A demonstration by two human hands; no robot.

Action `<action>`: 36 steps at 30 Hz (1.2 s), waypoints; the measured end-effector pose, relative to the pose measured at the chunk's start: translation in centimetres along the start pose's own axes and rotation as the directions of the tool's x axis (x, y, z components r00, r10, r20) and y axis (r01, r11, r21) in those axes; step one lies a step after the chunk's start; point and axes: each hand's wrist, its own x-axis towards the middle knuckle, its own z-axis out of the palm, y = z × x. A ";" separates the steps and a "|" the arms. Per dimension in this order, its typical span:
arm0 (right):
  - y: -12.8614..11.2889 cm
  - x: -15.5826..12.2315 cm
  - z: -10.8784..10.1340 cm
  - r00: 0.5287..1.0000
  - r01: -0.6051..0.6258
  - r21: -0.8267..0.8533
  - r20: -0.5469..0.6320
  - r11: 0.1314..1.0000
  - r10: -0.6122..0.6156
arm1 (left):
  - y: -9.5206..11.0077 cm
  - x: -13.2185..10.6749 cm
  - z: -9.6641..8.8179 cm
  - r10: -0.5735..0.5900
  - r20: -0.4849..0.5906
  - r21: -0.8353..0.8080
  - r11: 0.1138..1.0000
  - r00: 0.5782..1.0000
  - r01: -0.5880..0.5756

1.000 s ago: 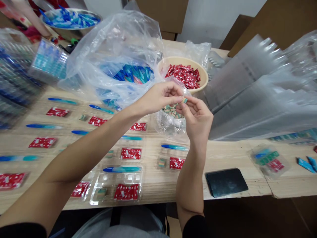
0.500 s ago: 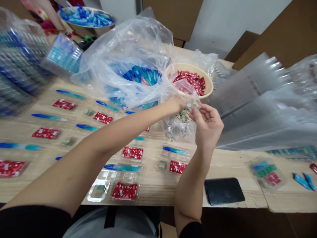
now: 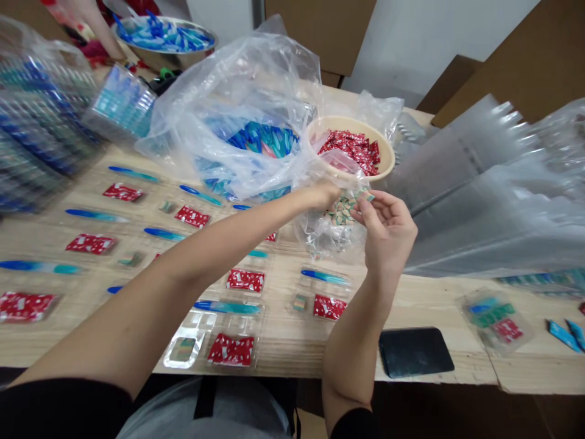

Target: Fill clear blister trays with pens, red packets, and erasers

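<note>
My left hand reaches into a small clear plastic bag of tiny green and tan squares; its fingers are hidden inside the bag's mouth. My right hand hovers just right of the bag, palm up, fingers curled, pinching several of the small squares at its fingertips. Below my arms lie clear blister trays on the wooden table, each holding a blue pen-like stick, a red packet and a small square.
A beige bowl of red packets stands behind the small bag. A large clear bag holds blue sticks. Stacked trays are at the left, clear sleeves at the right. A black phone lies near the front edge. Another person's hand is by a metal bowl.
My left hand has gone from pinching a square beside my right fingers down into the small bag. The right hand has turned palm up and shifted slightly right. The view moved a little.
</note>
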 end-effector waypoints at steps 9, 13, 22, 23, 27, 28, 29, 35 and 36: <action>-0.7 -0.3 -0.5 0.993 -0.028 0.074 0.120 0.997 0.019 | 6.1 -7.4 -6.0 0.057 -0.103 -0.102 0.993 0.993 -0.068; -1.6 -0.6 -0.2 0.978 -0.033 0.113 0.208 0.993 0.009 | 7.2 -9.2 -7.0 -0.024 -0.232 -0.334 0.941 0.973 -0.056; -1.9 -0.8 0.6 0.984 0.043 0.082 0.167 0.996 -0.056 | 8.4 -10.5 -6.4 -0.016 -0.225 -0.395 0.915 0.974 -0.077; -1.8 -0.8 0.6 0.986 0.042 0.083 0.160 0.996 -0.055 | 8.5 -10.6 -6.4 -0.020 -0.220 -0.403 0.912 0.975 -0.072; -1.6 -0.7 0.5 0.986 0.026 0.127 0.161 0.991 -0.047 | 8.9 -10.7 -6.5 -0.033 -0.224 -0.407 0.911 0.974 -0.063; -1.6 -0.7 0.4 0.985 0.022 0.141 0.168 0.990 -0.046 | 9.0 -10.8 -6.6 -0.031 -0.223 -0.406 0.912 0.974 -0.064; -1.5 -0.6 0.4 0.984 0.018 0.148 0.175 0.989 -0.044 | 9.0 -10.8 -6.6 -0.029 -0.219 -0.406 0.912 0.975 -0.064; -1.8 -0.6 0.0 0.985 0.047 0.100 0.161 0.994 -0.062 | 9.1 -10.7 -7.1 -0.014 -0.247 -0.299 0.952 0.969 -0.063; -1.9 -0.6 0.1 0.984 0.056 0.094 0.161 0.994 -0.071 | 9.0 -10.6 -7.1 -0.013 -0.266 -0.275 0.959 0.964 -0.063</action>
